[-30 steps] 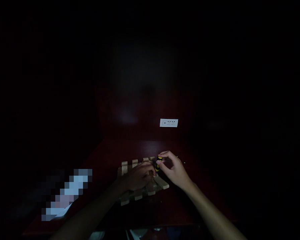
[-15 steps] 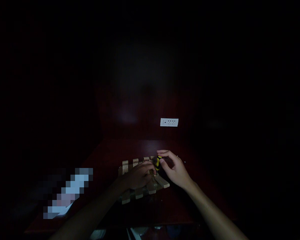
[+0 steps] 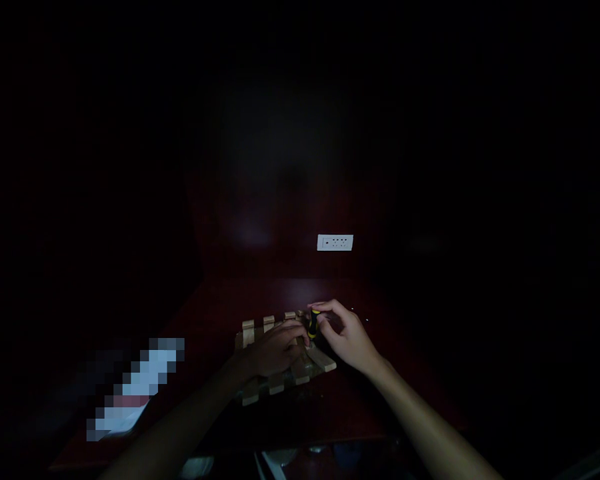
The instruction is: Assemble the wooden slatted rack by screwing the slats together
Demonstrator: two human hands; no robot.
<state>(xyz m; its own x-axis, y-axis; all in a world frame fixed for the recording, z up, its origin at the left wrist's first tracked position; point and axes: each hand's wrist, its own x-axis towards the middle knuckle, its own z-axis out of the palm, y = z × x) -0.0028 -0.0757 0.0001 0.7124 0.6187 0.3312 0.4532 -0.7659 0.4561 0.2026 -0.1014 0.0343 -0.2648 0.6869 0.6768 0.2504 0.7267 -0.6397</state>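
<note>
A small rack of pale wooden slats point(image 3: 249, 335) lies on the dark red table point(image 3: 280, 291). My left hand point(image 3: 279, 348) rests across its slats, with the fingertips near the lower end of a black and yellow screwdriver handle point(image 3: 314, 324). The handle stands nearly upright over the right part of the rack. Around its upper part, my right hand point(image 3: 344, 331) has the thumb and fingers closed. One slat point(image 3: 323, 359) at the right lies at a slant. Whatever is under my left palm is hidden.
A white socket plate point(image 3: 335, 243) is on the back wall. At the left of the table lies a bright, pixelated flat object point(image 3: 145, 377). Tiny bright specks lie right of my right hand. Pale things show below the table's front edge.
The black and yellow handle has turned a little in my right fingers and stands more upright. The whole view has shifted slightly. My left hand remains on the slats.
</note>
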